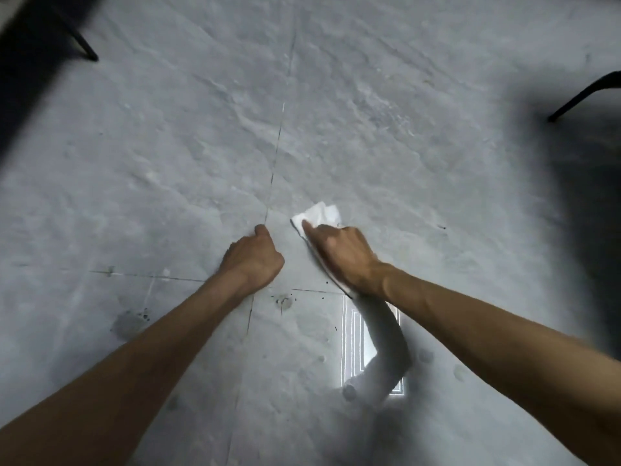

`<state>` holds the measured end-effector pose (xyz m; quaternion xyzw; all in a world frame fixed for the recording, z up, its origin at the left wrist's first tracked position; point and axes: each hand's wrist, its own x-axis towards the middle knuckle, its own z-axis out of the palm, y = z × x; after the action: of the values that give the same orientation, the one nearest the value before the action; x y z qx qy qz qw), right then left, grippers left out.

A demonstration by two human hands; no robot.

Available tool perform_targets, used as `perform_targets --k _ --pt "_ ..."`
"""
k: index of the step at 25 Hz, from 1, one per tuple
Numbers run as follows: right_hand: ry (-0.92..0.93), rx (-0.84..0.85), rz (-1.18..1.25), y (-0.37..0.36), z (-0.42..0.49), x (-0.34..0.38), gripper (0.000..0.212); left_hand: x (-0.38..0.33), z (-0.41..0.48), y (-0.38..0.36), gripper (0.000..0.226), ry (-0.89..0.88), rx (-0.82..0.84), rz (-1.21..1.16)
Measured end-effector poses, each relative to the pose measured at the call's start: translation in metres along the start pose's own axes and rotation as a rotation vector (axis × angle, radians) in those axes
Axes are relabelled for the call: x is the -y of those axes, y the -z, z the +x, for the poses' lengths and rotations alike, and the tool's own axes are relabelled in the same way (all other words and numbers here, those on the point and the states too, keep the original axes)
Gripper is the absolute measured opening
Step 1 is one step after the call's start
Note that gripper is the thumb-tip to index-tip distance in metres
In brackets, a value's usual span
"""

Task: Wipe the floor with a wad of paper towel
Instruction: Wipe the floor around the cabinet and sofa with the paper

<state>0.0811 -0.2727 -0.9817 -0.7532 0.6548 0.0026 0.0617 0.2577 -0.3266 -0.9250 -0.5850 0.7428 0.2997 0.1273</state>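
Note:
A white paper towel [321, 213] lies flattened on the grey stone-look tiled floor [369, 129], just right of a grout line. My right hand [339, 253] lies on top of it and presses it down, index finger stretched along its left edge. Only the towel's far end and a thin strip under the wrist show. My left hand [255, 258] rests on the floor to the left as a loose fist, thumb tip touching the tile, and holds nothing.
Dark specks and a ring-shaped mark [285, 301] sit near the tile joint below my hands, with a dull stain [126, 326] further left. Black furniture legs stand at the far left [84, 45] and far right [584, 95]. A bright window reflection [353, 331] glares beneath my right forearm.

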Motion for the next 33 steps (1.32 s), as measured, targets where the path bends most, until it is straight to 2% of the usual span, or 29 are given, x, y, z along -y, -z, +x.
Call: perform_targets --k 1,2,4,7,8,10,13,15,17,20,25,30,31,33 --pt "0.13 0.052 -0.003 0.0 -0.016 -0.001 0.047 -0.005 0.0 -0.004 0.045 0.03 -0.026 0.024" --pt "0.172 0.069 -0.009 -0.001 -0.036 -0.012 0.049 -0.01 -0.002 -0.01 0.045 0.056 -0.045 0.07" --pt "0.14 0.041 -0.045 0.001 -0.087 -0.046 0.053 -0.017 -0.006 -0.026 0.049 0.063 -0.053 0.159" --pt "0.044 -0.036 -0.087 0.0 -0.169 -0.106 0.053 -0.029 -0.006 -0.04 0.052 -0.031 -0.126 0.241" --pt "-0.053 -0.041 -0.089 -0.002 -0.19 -0.121 0.052 -0.034 -0.005 -0.042 0.05 -0.066 -0.165 0.251" --pt "-0.382 -0.069 -0.068 -0.006 -0.216 -0.145 0.056 -0.046 -0.003 -0.046 0.046 -0.137 -0.221 0.246" --pt "-0.949 -0.197 -0.039 -0.009 -0.195 -0.166 0.03 -0.054 -0.004 -0.048 0.045 -0.183 -0.227 0.186" --pt "-1.109 -0.295 -0.062 -0.009 -0.151 -0.177 0.017 -0.049 -0.007 -0.047 0.046 -0.194 -0.219 0.127" --pt "-1.115 -0.326 -0.09 -0.005 -0.116 -0.186 0.015 -0.042 -0.01 -0.044 0.047 -0.202 -0.219 0.009" --pt "-0.911 -0.277 -0.075 -0.002 -0.099 -0.167 0.022 -0.028 -0.011 -0.033 0.043 -0.154 -0.235 -0.161" --pt "-0.298 0.004 0.047 -0.005 -0.08 -0.033 0.049 -0.023 -0.022 -0.019 0.039 -0.102 -0.209 -0.247" --pt "0.466 0.257 0.187 0.0 -0.103 0.099 0.049 -0.006 -0.047 0.003 0.042 -0.131 -0.186 -0.223" --pt "0.533 0.273 0.206 0.004 -0.109 0.108 0.051 -0.002 -0.052 0.005 0.043 -0.139 -0.178 -0.219" --pt "0.42 0.187 0.26 0.014 -0.116 0.101 0.048 0.004 -0.061 0.006 0.044 -0.158 -0.154 -0.205"
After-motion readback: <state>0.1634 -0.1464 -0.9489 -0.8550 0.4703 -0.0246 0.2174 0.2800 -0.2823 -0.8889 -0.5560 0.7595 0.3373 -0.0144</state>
